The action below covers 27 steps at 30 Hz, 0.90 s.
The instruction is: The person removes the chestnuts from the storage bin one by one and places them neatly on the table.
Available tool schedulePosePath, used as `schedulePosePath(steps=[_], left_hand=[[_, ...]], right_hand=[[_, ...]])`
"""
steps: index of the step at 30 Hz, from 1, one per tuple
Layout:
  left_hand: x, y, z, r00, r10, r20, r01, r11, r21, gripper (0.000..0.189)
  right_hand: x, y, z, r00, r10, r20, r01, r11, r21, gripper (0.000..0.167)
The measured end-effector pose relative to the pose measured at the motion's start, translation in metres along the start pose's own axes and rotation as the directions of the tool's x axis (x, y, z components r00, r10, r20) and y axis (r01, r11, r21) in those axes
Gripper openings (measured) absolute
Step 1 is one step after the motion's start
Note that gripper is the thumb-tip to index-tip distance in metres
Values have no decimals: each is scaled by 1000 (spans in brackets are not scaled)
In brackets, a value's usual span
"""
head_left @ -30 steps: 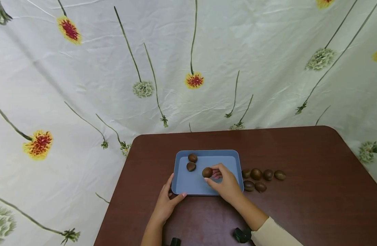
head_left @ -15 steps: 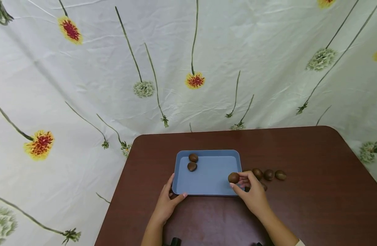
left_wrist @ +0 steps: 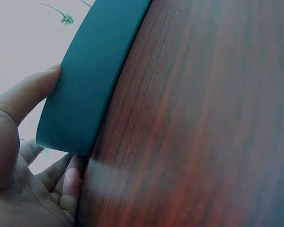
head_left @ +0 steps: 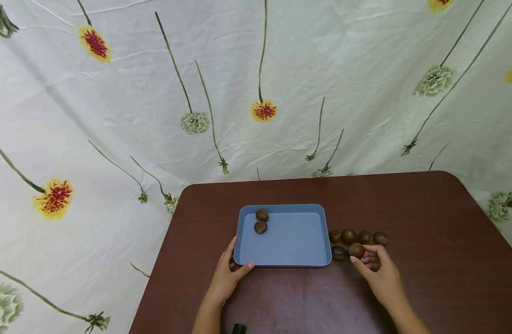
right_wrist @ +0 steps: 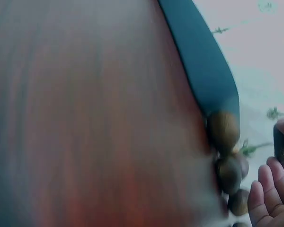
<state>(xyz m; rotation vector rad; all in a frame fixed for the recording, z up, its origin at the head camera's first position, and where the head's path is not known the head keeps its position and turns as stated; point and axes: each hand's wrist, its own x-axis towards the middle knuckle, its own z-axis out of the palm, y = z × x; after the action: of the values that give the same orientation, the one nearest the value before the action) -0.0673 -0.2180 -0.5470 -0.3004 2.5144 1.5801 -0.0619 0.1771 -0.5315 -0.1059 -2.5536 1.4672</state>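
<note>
Two brown chestnuts (head_left: 261, 227) lie at the back left inside the blue tray (head_left: 293, 236). At the tray's near left corner my left hand (head_left: 223, 278) holds it, thumb on the front wall and fingers along the left side. The left wrist view shows the thumb (left_wrist: 35, 90) against the tray wall (left_wrist: 90, 80). Right of the tray, my right hand (head_left: 381, 273) pinches a chestnut (head_left: 356, 250) between thumb and fingers, over the near row of chestnuts. In the right wrist view this held chestnut (right_wrist: 283, 144) appears above the curled fingers.
Several more chestnuts (head_left: 348, 236) stand in two short rows by the tray's right side on the brown table (head_left: 427, 218). Behind the table hangs a white flower-print cloth (head_left: 222, 83). A small black object (head_left: 238, 328) shows beside the left forearm.
My right hand has carried the chestnut from over the tray rightward, past the tray's edge, to beside the other chestnuts. The left hand and tray stay in place.
</note>
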Motion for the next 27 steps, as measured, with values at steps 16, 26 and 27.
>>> schedulePosePath(steps=[16,26,27], left_hand=[[1,-1,1,1000,-2,-3,2,1000,-10,95],[1,-1,0,1000,4,-15,-4,1000,1,96],[1,-1,0,1000,6,-15,-6,1000,2,96]], right_hand=[[7,21,-29,957,259,128,-240,960,-147,61],[16,29,-35,950,233,207,-180,952,-246,66],[16,29,-36,949,231,213,-175,952,-253,65]])
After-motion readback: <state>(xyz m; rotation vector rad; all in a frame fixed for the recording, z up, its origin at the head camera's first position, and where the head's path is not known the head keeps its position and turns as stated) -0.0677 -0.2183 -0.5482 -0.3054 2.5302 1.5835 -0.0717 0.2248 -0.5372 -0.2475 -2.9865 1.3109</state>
